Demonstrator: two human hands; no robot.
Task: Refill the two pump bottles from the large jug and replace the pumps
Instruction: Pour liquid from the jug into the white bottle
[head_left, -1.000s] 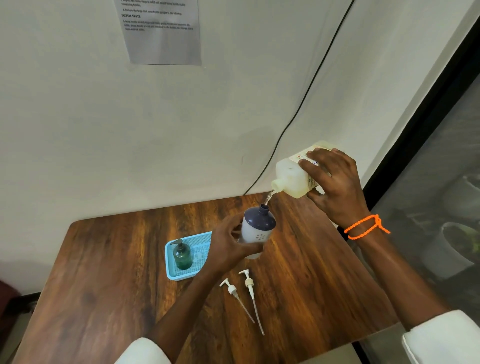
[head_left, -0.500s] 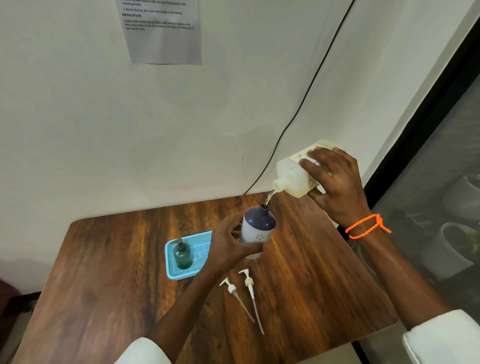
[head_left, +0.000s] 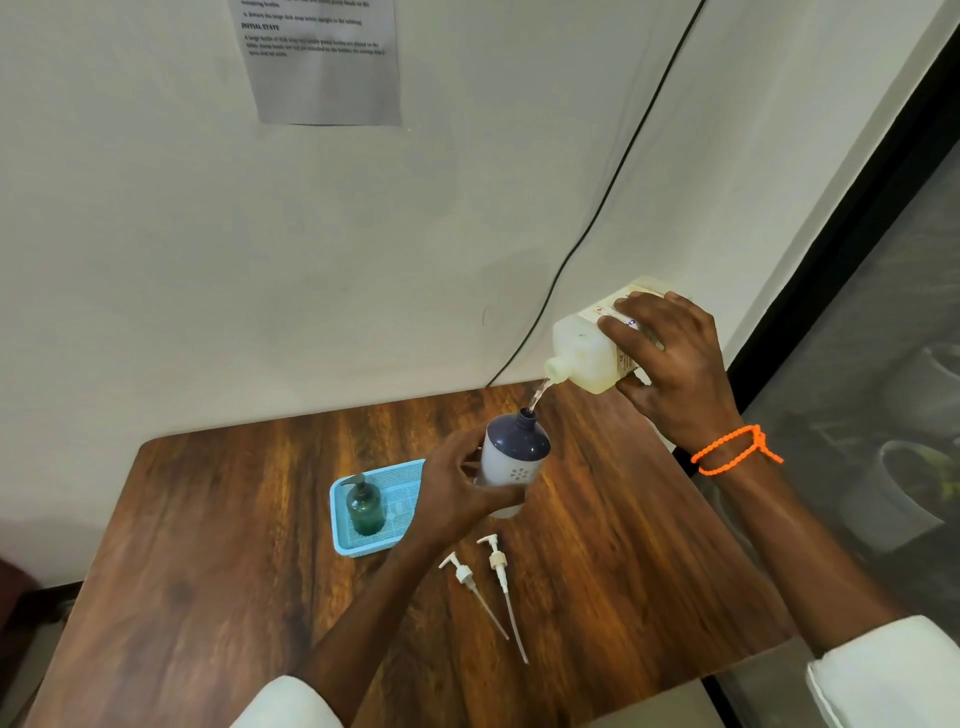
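Observation:
My right hand (head_left: 670, 364) grips the large pale jug (head_left: 584, 351), tilted with its spout down-left. A thin stream of liquid runs from the spout into the open neck of a white bottle with a dark blue top (head_left: 514, 457). My left hand (head_left: 457, 488) holds that bottle upright just above the table. Two white pumps (head_left: 493, 564) with long tubes lie side by side on the wood in front of the bottle. A green pump bottle (head_left: 365, 506) with its dark pump fitted stands in a light blue tray (head_left: 343, 540).
The wooden table (head_left: 208, 545) stands against a white wall with a black cable (head_left: 597, 208) running down it and a printed sheet (head_left: 322, 57) taped above. A dark window frame (head_left: 841, 249) lies to the right; the table's right and front edges are close.
The jug has tipped slightly further and the stream keeps running into the bottle. Both hands stay almost where they were.

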